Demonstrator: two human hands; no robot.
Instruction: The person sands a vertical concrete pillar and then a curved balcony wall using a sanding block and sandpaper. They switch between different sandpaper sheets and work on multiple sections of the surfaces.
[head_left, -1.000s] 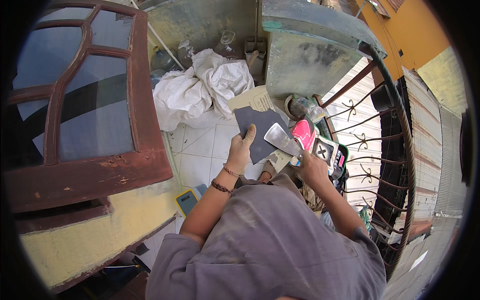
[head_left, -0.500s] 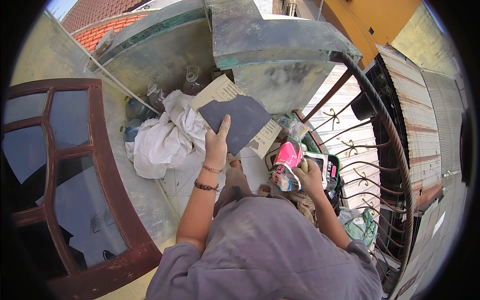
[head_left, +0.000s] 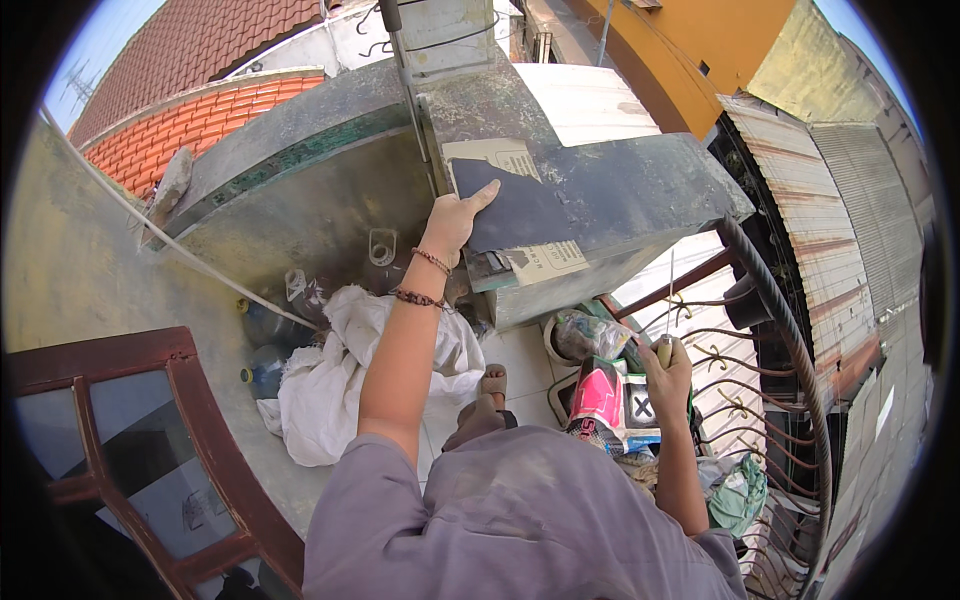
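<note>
My left hand (head_left: 449, 225) is closed on a dark grey sheet (head_left: 522, 212) with uneven edges, its thumb on top. Against the sheet's underside lies a piece of printed brown cardboard (head_left: 548, 262), showing past two of its sides. Both are at the top of the concrete wall (head_left: 650, 185); whether they rest on it I cannot tell. On the right, my right hand (head_left: 668, 385) grips an awl-like tool (head_left: 665, 350) by its pale handle. Its thin metal shaft points up, and the exact kind of tip is too fine to make out.
White sacking (head_left: 350, 400) and plastic bottles (head_left: 265, 375) lie along the left wall. A pink and black bag (head_left: 600, 400) stands below my right hand, beside a curved metal railing (head_left: 790, 330). A brown-framed glass panel (head_left: 165, 450) is at lower left.
My left hand has carried the sheet and cardboard forward to the wall top. My right hand has risen from beside the pink bag, and the tool's shaft now points up.
</note>
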